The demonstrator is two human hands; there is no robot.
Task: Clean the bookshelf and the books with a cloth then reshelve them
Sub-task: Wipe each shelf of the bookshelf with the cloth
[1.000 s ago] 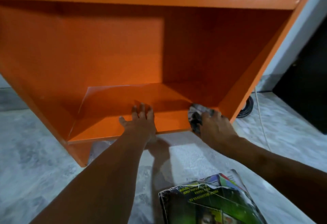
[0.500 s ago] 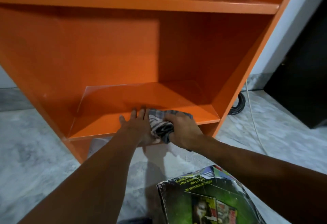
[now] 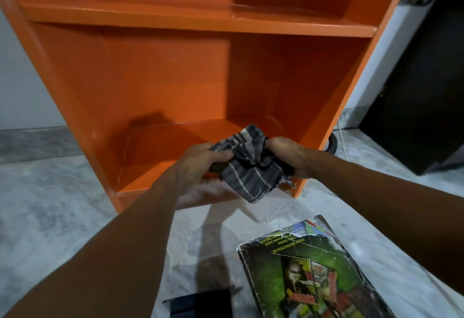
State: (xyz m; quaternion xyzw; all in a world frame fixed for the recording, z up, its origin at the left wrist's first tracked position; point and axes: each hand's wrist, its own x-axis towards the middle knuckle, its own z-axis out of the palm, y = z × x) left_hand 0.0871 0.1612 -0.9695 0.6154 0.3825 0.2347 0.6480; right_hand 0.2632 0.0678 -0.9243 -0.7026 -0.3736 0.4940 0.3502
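Left hand point(image 3: 200, 164) and right hand point(image 3: 286, 154) both clenched on crumpled dark grey striped fabric cloth point(image 3: 251, 174); held just before lower compartment of orange wooden bookshelf point(image 3: 175, 79); worn green-covered paperback book point(image 3: 308, 267) lying flat on grey marbled floor point(image 3: 50, 204), below right forearm.

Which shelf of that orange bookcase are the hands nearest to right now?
The bottom shelf: the left hand and right hand hold the striped cloth right in front of its front edge. The upper shelf sits well above them.
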